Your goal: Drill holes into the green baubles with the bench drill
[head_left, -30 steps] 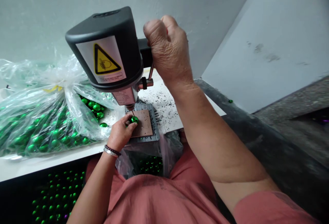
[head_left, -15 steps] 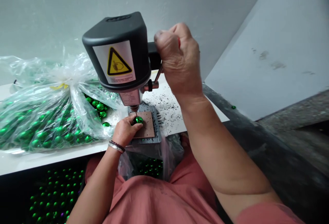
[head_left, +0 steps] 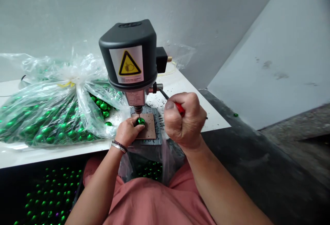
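Observation:
My left hand (head_left: 128, 130) grips a shiny green ball (head_left: 140, 121) between thumb and fingers on a brown board (head_left: 148, 130). The board lies on the grey base (head_left: 158, 139) of a small drill press (head_left: 130, 53). Its thin bit meets the top of the ball; whether it has gone in I cannot tell. My right hand (head_left: 184, 118) is closed around the red-knobbed feed lever (head_left: 165, 94) at the press's right side, with the knob partly hidden in the fist.
A tied clear plastic bag (head_left: 51, 115) of green balls fills the white table's left. Dark shavings lie around the base. A dark container (head_left: 48, 194) of green balls stands at lower left. Below the table edge, a plastic bag (head_left: 167, 156) holds more balls. One ball (head_left: 235, 115) lies on the floor.
My right hand has swung the lever down from beside the motor housing toward table height. My left hand keeps the ball under the bit. The view has shifted slightly.

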The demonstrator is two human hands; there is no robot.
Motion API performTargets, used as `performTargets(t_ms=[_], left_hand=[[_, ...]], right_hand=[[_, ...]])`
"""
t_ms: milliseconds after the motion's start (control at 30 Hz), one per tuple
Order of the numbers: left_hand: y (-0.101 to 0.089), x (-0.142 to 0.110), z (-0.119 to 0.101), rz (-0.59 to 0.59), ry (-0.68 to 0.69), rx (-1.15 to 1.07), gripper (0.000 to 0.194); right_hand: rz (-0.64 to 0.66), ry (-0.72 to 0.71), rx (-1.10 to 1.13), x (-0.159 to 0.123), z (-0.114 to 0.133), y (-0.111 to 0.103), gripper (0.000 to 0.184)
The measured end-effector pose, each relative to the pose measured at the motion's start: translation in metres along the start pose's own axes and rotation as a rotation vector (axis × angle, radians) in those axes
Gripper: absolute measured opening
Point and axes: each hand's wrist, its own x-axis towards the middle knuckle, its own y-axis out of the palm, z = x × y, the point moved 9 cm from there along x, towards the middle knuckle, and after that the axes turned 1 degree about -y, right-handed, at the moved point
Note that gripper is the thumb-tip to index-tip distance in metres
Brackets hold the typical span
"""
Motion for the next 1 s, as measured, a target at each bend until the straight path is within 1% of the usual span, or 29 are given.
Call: performTargets(t_ms=[167, 367, 433, 533, 633, 700, 733, 767, 833, 900, 933, 967, 1000], left_hand=[[0.001, -0.001, 0.001, 0.005, -0.014, 0.022, 0.042], [0.000, -0.002, 0.002, -0.012, -0.036, 0.053, 0.045], [0.000, -0.002, 0.003, -0.012, -0.046, 0.049, 0.045], [0.000, -0.002, 0.002, -0.018, -0.049, 0.057, 0.040], [-0.003, -0.004, 0.002, -0.054, -0.047, 0.032, 0.036], [-0.008, -0.011, 0.002, -0.072, -0.042, -0.018, 0.036], [-0.010, -0.016, 0.002, -0.058, -0.029, -0.048, 0.035], [-0.010, -0.021, 0.000, -0.016, -0.002, -0.081, 0.034], [-0.007, -0.034, -0.004, 0.137, 0.069, -0.168, 0.035], [-0.003, -0.046, -0.006, 0.292, 0.116, -0.293, 0.043], [-0.003, -0.049, -0.005, 0.332, 0.114, -0.363, 0.049], [-0.004, -0.050, -0.002, 0.334, 0.086, -0.437, 0.052], [-0.006, -0.048, 0.003, 0.302, 0.031, -0.524, 0.054]], right_hand=[[-0.004, -0.005, 0.022, -0.011, -0.003, 0.003, 0.005], [0.015, 0.001, 0.025, -0.035, -0.008, 0.007, 0.009], [0.003, 0.019, 0.036, -0.034, -0.008, 0.006, 0.008], [-0.024, 0.060, 0.035, -0.013, -0.005, 0.005, 0.002], [-0.036, 0.168, 0.040, 0.025, -0.011, 0.007, 0.015], [-0.015, 0.233, 0.035, 0.046, -0.017, 0.012, 0.021], [0.000, 0.253, 0.038, 0.054, -0.019, 0.015, 0.023], [0.013, 0.268, 0.045, 0.059, -0.021, 0.017, 0.024], [0.027, 0.287, 0.073, 0.064, -0.024, 0.020, 0.024], [0.026, 0.298, 0.098, 0.063, -0.026, 0.021, 0.024], [0.020, 0.299, 0.104, 0.061, -0.025, 0.021, 0.024], [0.013, 0.299, 0.104, 0.060, -0.025, 0.021, 0.024], [0.007, 0.298, 0.100, 0.059, -0.025, 0.020, 0.024]])
